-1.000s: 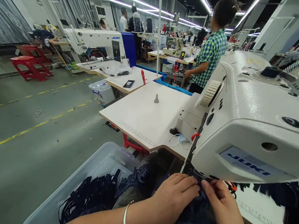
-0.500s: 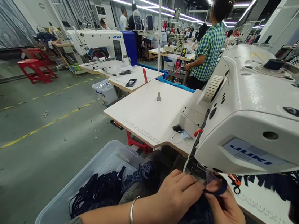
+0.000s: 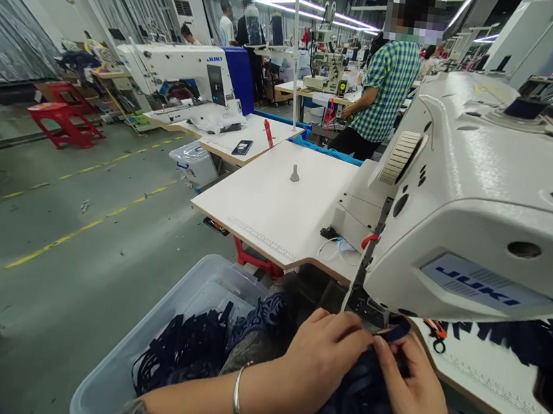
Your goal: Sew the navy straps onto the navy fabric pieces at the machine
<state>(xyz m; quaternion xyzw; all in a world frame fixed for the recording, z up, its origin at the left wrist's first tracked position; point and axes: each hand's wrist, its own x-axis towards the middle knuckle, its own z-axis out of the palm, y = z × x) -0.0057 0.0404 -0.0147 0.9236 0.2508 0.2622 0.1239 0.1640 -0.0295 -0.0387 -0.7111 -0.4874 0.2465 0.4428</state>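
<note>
Under the head of a white sewing machine (image 3: 483,246), both of my hands meet close to the needle area. My left hand (image 3: 325,361), with a silver bangle at the wrist, is closed with its fingertips pressed on dark fabric; its grip is partly hidden. My right hand (image 3: 418,386) pinches a navy fabric strip (image 3: 396,330) that loops up over the fingers. More navy fabric (image 3: 363,406) hangs below the hands over my lap. The needle and presser foot are mostly covered by the machine head and my fingers.
A clear plastic bin (image 3: 99,373) with navy strips (image 3: 184,343) stands at my left. Orange-handled snips (image 3: 436,337) lie on the table at right. A white tabletop (image 3: 267,199) extends ahead, with a second machine (image 3: 171,76) beyond. A person in a checked shirt (image 3: 389,90) stands behind.
My right thumb has moved up and in against my left fingertips, and the strip's loop has shifted slightly left and up. The view has tilted slightly.
</note>
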